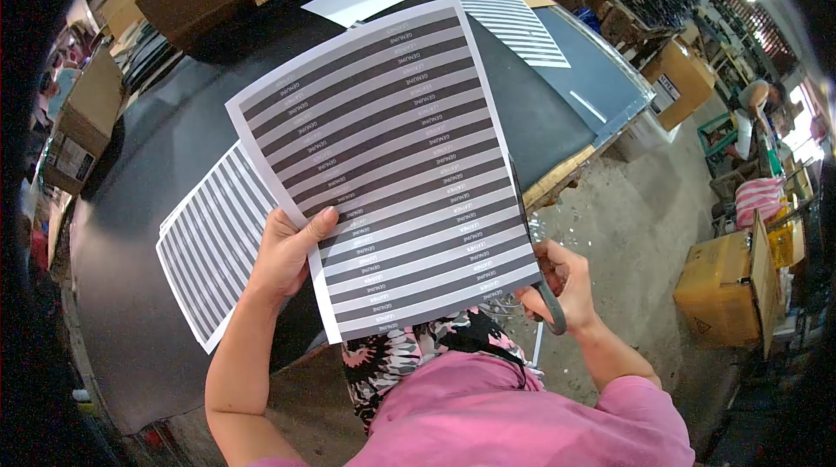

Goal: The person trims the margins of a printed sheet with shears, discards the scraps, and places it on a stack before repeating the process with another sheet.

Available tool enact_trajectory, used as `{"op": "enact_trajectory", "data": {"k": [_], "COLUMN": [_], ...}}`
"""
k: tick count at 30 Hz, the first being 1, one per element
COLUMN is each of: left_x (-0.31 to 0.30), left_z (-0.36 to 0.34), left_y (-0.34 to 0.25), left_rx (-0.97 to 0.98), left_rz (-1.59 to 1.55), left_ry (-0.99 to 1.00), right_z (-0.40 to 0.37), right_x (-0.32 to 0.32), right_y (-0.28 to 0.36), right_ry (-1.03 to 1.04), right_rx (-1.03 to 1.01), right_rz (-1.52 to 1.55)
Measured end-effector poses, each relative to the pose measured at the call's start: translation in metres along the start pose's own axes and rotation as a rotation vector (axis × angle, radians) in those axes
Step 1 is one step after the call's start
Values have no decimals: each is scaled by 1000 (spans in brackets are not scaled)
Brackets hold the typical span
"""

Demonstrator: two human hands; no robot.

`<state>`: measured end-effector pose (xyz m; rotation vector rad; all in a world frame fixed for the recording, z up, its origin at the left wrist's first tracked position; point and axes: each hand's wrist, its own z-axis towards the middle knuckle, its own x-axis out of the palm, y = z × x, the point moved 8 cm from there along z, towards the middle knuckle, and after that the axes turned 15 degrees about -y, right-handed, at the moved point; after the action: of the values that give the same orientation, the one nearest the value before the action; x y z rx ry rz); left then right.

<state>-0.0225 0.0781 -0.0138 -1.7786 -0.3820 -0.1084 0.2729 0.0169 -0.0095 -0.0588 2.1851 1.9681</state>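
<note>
Left hand: my left hand (pixel 283 254) is clamped on the striped sheet (pixel 392 154), thumb on the printed face, fingers hidden behind it.
Right hand: my right hand (pixel 562 280) is closed through the grey handle of the scissors (pixel 552 310). The blades seem to run up along the sheet's right edge, but they're too thin for me to say whether they're parted.
Sheet position: held up in the air between both hands, tilted, with its lower left edge in the left hand and its lower right corner just beside the right hand.
Step, my read: a cut along the sheet's right margin, starting at the bottom.
Doing it well: I'd keep the paper taut with the left hand, sight the blade along the ends of the stripes, and feed the sheet into the scissors rather than chase it.
Risk: the floppy top half could sag and pull the cut crooked.
Nearby: a second striped sheet (pixel 209 249) lies flat on the dark table (pixel 157 154), just beyond and left of the left hand.
Further off: another striped page (pixel 514 23) and a white sheet (pixel 357 1), well beyond both hands.
</note>
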Motion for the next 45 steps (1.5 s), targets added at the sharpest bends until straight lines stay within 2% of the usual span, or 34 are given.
{"op": "enact_trajectory", "data": {"k": [6,8,21,23,24,36,38,39,45], "left_x": [-1,-1,-2,0,1,2,6,8,12], "left_z": [1,2,3,2,1,0,-3,-4,-8], "left_y": [1,1,2,1,0,4,5,7,9], "left_rx": [-8,-8,-13,-8,-4,-10,0,8,-20], "left_rz": [-4,-3,5,-3,-11,35,85,132,118], "left_ry": [-8,-8,-22,-14,-8,15,38,58,71], "right_z": [-1,-1,-2,-1,-2,-3,-2,0,18], "right_x": [2,0,-5,-3,-4,-5,-3,-2,-1], "right_y": [4,0,-9,-5,-5,-13,-16,-16,2], "right_ry": [-36,-27,-71,-38,-38,-49,-48,-51,-121], "right_rx": [-2,-30,0,-158,-158,-101,20,19,-116], "right_rz": [116,18,-3,-65,-65,-30,107,108,140]}}
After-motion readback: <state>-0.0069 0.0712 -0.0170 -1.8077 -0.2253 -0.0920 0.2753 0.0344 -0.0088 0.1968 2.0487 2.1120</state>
